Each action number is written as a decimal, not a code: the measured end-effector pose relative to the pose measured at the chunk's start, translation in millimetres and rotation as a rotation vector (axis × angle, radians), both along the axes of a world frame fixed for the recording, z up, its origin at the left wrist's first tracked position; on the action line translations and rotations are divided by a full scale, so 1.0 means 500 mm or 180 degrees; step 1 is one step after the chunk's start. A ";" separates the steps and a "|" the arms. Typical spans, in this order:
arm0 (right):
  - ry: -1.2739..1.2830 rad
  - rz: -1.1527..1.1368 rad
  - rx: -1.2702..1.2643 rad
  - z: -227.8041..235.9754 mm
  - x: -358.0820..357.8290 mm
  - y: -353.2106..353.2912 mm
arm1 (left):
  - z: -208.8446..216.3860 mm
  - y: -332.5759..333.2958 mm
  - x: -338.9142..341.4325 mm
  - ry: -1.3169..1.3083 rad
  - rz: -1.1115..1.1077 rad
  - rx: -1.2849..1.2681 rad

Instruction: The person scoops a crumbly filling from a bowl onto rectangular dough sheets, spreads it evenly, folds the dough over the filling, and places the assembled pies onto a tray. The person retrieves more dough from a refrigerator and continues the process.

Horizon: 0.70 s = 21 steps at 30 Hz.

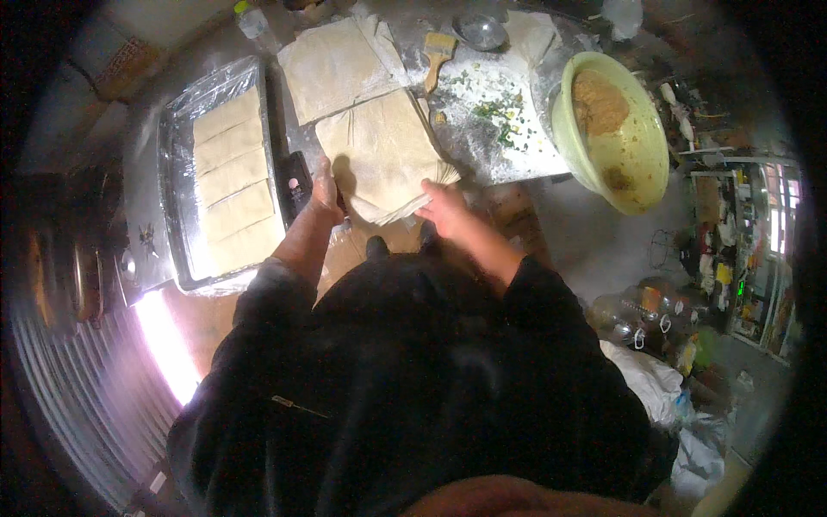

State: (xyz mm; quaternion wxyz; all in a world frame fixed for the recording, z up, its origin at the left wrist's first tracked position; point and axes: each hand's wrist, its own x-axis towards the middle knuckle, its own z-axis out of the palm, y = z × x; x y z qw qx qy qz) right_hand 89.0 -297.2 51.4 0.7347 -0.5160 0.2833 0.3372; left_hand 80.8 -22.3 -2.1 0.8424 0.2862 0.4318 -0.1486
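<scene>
Both hands are on the front stack of dough sheets (379, 142), and it sits at the near edge of the table (140, 177), right in front of the person. The hands are apart, one at each side. Here's the left hand (326, 194), flat up against the stack's left edge near the lower corner; its fingertips are partly hidden, so I cannot tell whether they curl under. Over on the other side, the right hand (444, 208) has the lower right corner pinched, thumb on top, where the layers fan out in thin, uneven edges (quite a pile, and not a tidy one).

Just behind lies a second stack of dough sheets (336, 65), dusted pale. To its right, a wooden-handled flat brush (439, 52) rests beside a spread of white flour (536, 151) scattered with chopped greens (500, 116). A small metal bowl (481, 33) stands farther back.

Out left, a dark tray (164, 172) lined with clear plastic film (183, 194) carries a column of flat dough pieces (231, 164). And on the far right, a tilted-looking pale green basin (646, 164) holds a mound of tan paste (601, 103).
</scene>
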 end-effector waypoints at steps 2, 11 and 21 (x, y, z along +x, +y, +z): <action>0.0065 0.0384 -0.0155 -0.025 -0.006 -0.019 | -0.025 0.002 -0.010 -0.0311 -0.0741 0.0434; -0.1357 0.1865 -0.1662 -0.063 0.216 -0.145 | 0.025 -0.015 -0.035 -0.0396 -0.2359 0.2089; -0.3018 0.1217 -0.3440 -0.069 0.347 -0.030 | -0.024 0.012 -0.067 -0.1540 -0.2627 0.2325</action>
